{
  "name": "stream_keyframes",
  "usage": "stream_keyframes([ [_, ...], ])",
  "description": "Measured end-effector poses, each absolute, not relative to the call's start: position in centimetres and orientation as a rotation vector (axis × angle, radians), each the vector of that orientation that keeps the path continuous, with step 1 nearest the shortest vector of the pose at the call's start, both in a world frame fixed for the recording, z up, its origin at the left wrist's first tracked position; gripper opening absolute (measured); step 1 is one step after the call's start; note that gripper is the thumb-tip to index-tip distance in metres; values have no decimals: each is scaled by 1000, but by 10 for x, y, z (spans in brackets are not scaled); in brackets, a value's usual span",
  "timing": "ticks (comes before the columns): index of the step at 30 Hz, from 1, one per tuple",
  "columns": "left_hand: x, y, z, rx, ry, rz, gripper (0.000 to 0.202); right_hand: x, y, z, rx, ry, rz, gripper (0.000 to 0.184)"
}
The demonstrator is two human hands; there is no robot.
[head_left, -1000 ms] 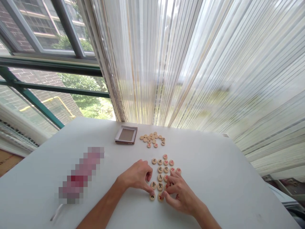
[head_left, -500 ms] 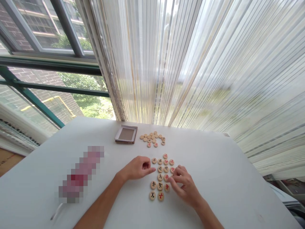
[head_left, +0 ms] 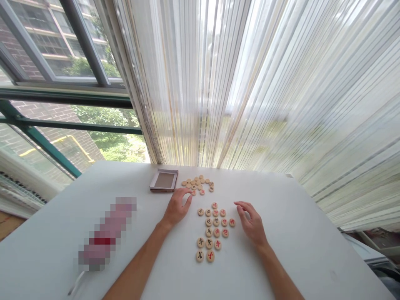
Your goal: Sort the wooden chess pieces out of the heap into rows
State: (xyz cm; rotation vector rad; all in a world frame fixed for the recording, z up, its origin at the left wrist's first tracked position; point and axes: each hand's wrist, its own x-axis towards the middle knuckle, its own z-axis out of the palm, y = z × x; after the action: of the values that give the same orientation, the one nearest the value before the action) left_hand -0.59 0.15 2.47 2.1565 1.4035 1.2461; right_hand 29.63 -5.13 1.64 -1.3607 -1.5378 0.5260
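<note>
Wooden Chinese chess pieces [head_left: 216,222] lie in uneven rows on the table, with red or black characters facing up. Beyond them is a loose group of pieces [head_left: 198,180], many showing plain faces. My left hand [head_left: 178,207] is at the near left of this group, its forefinger at a red-lettered piece [head_left: 193,193] and its thumb held apart. Whether the fingertip touches that piece I cannot tell. To the right of the rows, my right hand [head_left: 252,223] hovers open and holds nothing. Its closest piece is a red-lettered one [head_left: 231,222] at the row's end.
A shallow open box [head_left: 151,188] sits beyond my left hand. On the left of the white table [head_left: 300,233] lies a blurred-out pink object [head_left: 108,233] with a pale strip at its near end. String curtains [head_left: 193,83] hang along the far edge, beside a window [head_left: 78,125].
My left hand has moved from beside the rows to the far group, its fingers uncurled. My right hand has drawn away to the right, uncovering red-lettered pieces. The view has shifted slightly.
</note>
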Motion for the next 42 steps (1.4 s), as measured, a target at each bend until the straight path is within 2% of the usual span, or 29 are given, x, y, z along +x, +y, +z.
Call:
stream_keyframes([
  [5, 4, 34, 50, 2274, 1393, 1148, 21, 295, -48, 11, -1422, -1390, 609, 34],
  [10, 16, 77, 75, 2414, 1404, 828, 23, 295, -49, 10, -1451, -1345, 592, 36],
  [17, 34, 90, 75, 2614, 1438, 343, 11, 294, -48, 12, -1462, -1315, 569, 36],
  [22, 35, 82, 74, 2733, 1364, 150, 25, 294, -46, 11, -1469, -1286, 559, 35],
  [28, 25, 93, 84, 2760, 1408, 47, 32, 295, -46, 11, -1484, -1264, 561, 36],
  [36, 27, 94, 83, 2744, 1333, -43, 19, 294, -47, 14, -1479, -1258, 559, 36],
  [42, 35, 97, 87, 2664, 1279, 70, 11, 293, -49, 16, -1475, -1258, 550, 38],
])
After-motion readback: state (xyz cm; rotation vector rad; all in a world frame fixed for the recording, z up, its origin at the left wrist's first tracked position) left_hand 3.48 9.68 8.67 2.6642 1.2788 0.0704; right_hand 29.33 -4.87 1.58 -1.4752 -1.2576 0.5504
